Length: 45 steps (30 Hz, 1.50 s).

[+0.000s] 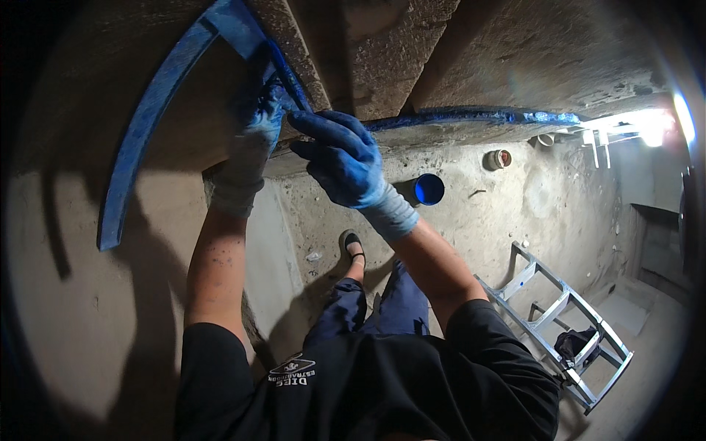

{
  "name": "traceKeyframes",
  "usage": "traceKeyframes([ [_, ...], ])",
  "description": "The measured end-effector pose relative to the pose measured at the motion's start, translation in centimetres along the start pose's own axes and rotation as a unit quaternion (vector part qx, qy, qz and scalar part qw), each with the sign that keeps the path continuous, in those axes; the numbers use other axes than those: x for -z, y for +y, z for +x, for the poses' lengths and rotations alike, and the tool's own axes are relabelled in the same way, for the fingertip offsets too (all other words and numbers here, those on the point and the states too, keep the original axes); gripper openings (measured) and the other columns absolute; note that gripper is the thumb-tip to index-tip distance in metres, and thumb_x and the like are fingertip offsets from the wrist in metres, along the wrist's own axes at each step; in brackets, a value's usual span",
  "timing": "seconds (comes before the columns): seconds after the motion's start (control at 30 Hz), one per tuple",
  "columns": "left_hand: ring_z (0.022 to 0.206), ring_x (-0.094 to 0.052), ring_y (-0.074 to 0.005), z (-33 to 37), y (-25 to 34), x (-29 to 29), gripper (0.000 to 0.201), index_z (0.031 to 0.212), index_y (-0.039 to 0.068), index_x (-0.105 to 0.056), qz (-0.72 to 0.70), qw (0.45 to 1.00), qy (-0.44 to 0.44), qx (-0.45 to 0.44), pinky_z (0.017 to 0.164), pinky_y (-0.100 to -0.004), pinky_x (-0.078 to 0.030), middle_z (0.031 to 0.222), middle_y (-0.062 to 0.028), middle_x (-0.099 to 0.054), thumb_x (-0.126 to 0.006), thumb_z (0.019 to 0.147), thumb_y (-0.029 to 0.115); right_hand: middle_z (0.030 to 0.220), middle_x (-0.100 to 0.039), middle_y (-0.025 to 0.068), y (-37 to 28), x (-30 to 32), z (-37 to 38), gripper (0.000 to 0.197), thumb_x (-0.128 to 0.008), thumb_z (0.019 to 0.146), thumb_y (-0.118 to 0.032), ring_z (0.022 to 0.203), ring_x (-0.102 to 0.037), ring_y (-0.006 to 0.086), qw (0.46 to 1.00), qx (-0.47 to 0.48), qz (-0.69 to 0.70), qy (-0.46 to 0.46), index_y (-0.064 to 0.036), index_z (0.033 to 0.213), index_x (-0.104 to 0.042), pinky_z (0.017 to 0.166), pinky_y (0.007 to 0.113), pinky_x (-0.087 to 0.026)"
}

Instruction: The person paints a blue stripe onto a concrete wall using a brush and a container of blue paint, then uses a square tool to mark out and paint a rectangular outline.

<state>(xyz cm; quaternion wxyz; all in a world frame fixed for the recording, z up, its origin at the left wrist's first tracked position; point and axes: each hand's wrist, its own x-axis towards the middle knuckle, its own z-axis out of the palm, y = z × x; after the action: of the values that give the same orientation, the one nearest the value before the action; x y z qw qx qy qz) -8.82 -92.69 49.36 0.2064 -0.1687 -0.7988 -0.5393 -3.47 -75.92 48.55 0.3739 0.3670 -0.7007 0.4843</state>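
Head view: the left hand and the right hand are meeting close together in the upper middle of the frame, both wearing pale gloves smeared with blue. The left hand is reaching up beside a dark blue band, which is running along the edge of a rough brown board; its fingers are blurring into shadow, so whether it is grasping anything I cannot tell. The right hand is stretching its partly curled fingers toward the left, near the band's lower end; whether they are pinching something I cannot tell either. In the upper left, a curved blue strip is hanging from a wider blue piece. Another blue line is extending rightward from the right hand toward a bright lamp. Below it, a blue-filled container is standing on the pale floor, with a small pot sitting to its upper right. At the lower right, a metal ladder is standing with a dark cloth hanging on it.
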Motion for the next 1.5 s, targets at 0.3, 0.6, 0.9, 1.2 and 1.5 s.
traceKeyframes([
  [0.3, 0.063, -0.061, -0.013, 0.1, -1.7, -0.3, 0.014, 0.099, 0.003, -0.061, 0.024, 0.998, 0.016, 0.047, 0.055, -0.0254, -0.051, 0.08, -0.0049, -0.064, -0.057, 0.093, 0.015, 0.126, -0.055, 0.0135, 4.4, -3.5, -12.7, 0.028, -0.067, 0.072, -0.005, 0.104, -0.056, 0.0348, 0.986, -0.151, 0.001, -0.067, -0.0058, 0.099, -0.061, 0.084, 0.041, -0.049],
  [0.6, 0.059, -0.061, -0.0137, 0.2, -0.2, -1.2, 0.016, 0.102, 0.003, -0.062, 0.074, 0.996, 0.048, 0.025, 0.051, -0.0259, -0.051, 0.081, -0.0069, -0.065, -0.059, 0.092, 0.015, 0.124, -0.056, 0.0114, 7.4, -5.6, -20.6, 0.021, -0.067, 0.076, -0.006, 0.101, -0.057, 0.0356, 0.971, -0.222, -0.012, -0.084, -0.0071, 0.095, -0.056, 0.076, 0.041, -0.052],
  [0.9, 0.058, -0.061, -0.0121, 0.7, 0.6, -1.6, 0.014, 0.085, 0.002, -0.06, 0.052, 0.996, 0.059, 0.045, 0.052, -0.0252, -0.052, 0.077, -0.0044, -0.064, -0.059, 0.092, 0.014, 0.124, -0.056, 0.0116, 7.9, -5.1, -23.1, 0.021, -0.064, 0.077, -0.005, 0.102, -0.057, 0.0356, 0.962, -0.252, 0.005, -0.105, -0.0078, 0.097, -0.058, 0.076, 0.042, -0.052],
  [1.2, 0.06, -0.056, -0.0114, 0.4, -3.0, -0.1, 0.012, 0.093, 0.003, -0.061, 0.136, 0.99, 0.016, -0.024, 0.053, -0.0248, -0.047, 0.077, -0.0021, -0.06, -0.059, 0.092, 0.015, 0.125, -0.057, 0.0101, 3.5, -1.5, -10.9, 0.032, -0.071, 0.07, -0.007, 0.104, -0.057, 0.0344, 0.985, -0.149, -0.039, -0.081, -0.0085, 0.101, -0.063, 0.083, 0.04, -0.051],
  [1.5, 0.061, -0.051, -0.0104, -0.3, -0.6, 1.0, 0.017, 0.081, 0.002, -0.058, 0.191, 0.98, 0.008, -0.059, 0.055, -0.0277, -0.046, 0.07, -0.0038, -0.056, -0.057, 0.093, 0.014, 0.118, -0.061, 0.0142, -1.8, 2.6, -10.0, 0.026, -0.063, 0.071, -0.009, 0.097, -0.061, 0.0326, 0.992, -0.123, -0.005, -0.04, -0.0053, 0.097, -0.067, 0.081, 0.04, -0.051],
])
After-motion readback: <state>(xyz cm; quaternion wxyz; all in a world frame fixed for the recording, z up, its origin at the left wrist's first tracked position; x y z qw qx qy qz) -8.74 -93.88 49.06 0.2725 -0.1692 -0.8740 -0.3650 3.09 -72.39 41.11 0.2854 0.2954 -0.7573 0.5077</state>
